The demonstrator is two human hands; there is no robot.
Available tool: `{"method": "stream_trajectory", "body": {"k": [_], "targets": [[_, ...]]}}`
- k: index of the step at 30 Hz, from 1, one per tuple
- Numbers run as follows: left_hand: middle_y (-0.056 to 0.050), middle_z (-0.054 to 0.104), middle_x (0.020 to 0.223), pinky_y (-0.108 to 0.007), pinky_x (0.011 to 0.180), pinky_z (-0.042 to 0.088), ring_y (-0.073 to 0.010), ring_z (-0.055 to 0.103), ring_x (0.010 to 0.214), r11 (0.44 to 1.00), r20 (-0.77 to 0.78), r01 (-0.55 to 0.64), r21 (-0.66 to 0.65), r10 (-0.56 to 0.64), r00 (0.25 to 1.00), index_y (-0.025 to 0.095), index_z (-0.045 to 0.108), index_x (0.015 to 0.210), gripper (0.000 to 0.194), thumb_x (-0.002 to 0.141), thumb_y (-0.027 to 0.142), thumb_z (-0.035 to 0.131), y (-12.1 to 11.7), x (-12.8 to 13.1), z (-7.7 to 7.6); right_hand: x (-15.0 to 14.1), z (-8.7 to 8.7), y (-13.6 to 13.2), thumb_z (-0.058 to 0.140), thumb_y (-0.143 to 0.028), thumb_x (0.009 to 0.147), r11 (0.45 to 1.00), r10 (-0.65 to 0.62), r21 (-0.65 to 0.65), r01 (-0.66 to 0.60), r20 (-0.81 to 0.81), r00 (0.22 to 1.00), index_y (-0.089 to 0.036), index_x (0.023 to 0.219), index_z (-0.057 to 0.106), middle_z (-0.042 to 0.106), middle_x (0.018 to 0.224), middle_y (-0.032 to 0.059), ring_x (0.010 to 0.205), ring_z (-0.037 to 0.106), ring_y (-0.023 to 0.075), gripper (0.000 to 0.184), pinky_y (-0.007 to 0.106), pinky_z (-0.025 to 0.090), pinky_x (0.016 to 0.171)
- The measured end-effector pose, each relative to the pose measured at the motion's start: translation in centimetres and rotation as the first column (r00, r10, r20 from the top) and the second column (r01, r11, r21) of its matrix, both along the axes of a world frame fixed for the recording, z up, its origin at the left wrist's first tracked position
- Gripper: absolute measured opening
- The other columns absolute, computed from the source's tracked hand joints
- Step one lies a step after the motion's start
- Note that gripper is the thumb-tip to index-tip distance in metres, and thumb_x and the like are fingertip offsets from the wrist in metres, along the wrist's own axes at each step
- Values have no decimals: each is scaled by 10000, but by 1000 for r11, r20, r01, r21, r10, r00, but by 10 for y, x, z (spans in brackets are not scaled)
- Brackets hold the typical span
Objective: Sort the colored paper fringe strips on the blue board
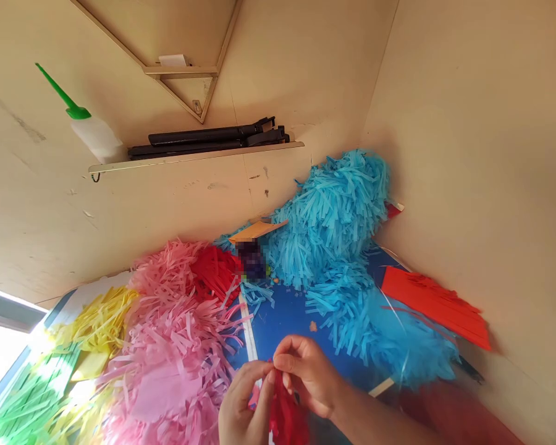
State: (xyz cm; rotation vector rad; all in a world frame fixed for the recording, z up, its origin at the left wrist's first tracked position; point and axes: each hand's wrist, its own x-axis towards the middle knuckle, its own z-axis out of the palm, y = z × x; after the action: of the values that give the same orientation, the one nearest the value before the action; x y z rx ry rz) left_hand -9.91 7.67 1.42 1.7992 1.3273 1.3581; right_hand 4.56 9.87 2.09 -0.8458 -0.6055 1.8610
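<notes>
My left hand [244, 405] and my right hand [311, 378] meet low in the middle of the head view. Thumb and fingertips of each are pinched on the top end of a red tissue paper tassel [288, 421], whose strips hang below the fingers. Fringed pink tissue paper [176, 371] lies in a heap left of my hands. To their right and beyond is a large pile of light blue fringed paper [328, 216]. Part of the tassel's top is hidden behind my fingers.
Yellow fringe [102, 318] and green fringe [37, 386] lie at the left of the blue table [282, 315]. Red fringe [215, 272] sits farther back; an orange-red fringed sheet [435, 306] is at right. Above, a wall shelf [204, 159] holds a green-nozzled bottle [95, 136] and black objects [208, 136].
</notes>
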Motion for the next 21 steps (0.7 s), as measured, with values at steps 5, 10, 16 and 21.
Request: {"method": "stream_trajectory", "body": {"k": [5,10,16,21], "targets": [[-53,767,867,-290,757,597,-210,731,814,986,21,-168,-10,168,986,236,736,875,264,855,485,651,-10,15,-6,3,-1,1,941,-421,519,997,-69,-14,69,-6,998,-160,629,596,523,496,-63,437,415,56,447,192,287,455],[-36,770,843,-320,859,583,-209,731,846,987,-54,-141,72,145,988,253,739,877,184,870,414,651,-5,9,-14,3,4,-6,921,-393,582,981,-139,142,131,49,989,-155,564,628,494,605,-49,525,400,59,377,208,319,523],[-62,741,860,-265,710,589,-200,711,802,965,156,95,-245,-58,986,213,736,805,243,842,445,675,6,-9,-9,37,-12,41,641,-372,919,810,-265,560,-176,616,742,-183,845,735,669,850,42,785,610,162,224,275,477,717],[44,582,616,-208,520,483,-100,549,524,797,622,263,-543,172,764,214,586,788,384,784,581,700,6,-3,-6,85,-41,125,559,-66,899,727,-445,375,-575,895,21,-178,989,761,703,1105,116,1008,603,247,248,384,440,871]]}}
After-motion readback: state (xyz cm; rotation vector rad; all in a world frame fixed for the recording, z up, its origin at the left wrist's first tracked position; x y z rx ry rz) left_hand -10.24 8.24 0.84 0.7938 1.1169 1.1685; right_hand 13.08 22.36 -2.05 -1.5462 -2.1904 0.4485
